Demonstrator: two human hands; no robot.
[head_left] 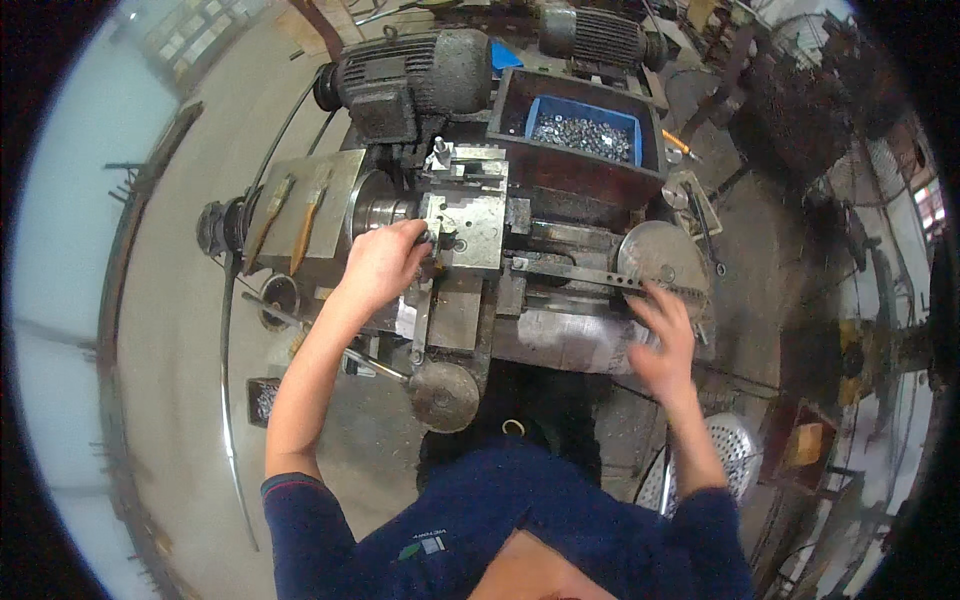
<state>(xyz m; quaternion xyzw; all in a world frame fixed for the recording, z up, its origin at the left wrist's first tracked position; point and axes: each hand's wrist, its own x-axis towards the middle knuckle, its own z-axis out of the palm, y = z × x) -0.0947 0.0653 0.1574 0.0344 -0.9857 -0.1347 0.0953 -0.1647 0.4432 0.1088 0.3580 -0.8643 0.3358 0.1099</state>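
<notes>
My left hand (384,262) is at the spindle (388,212) of a small metal lathe, its fingers pinched together by the near edge of the tool slide (476,232). Whatever those fingertips hold, if anything, is too small and hidden to name. Off to the right, my right hand (662,345) has its fingers apart. Its fingertips are close to the end of a flat metal bar with holes (580,272), which runs out from the slide. Whether they touch the bar I cannot tell. A round metal disc (655,250) lies just beyond that hand.
Behind the slide a dark box (590,178) holds a blue tray (637,140) of small metal parts. A greasy motor (430,75) stands at the back. Two brushes (308,228) lie on the headstock cover. Near me are a round plate (444,396) and a perforated stool seat (735,455).
</notes>
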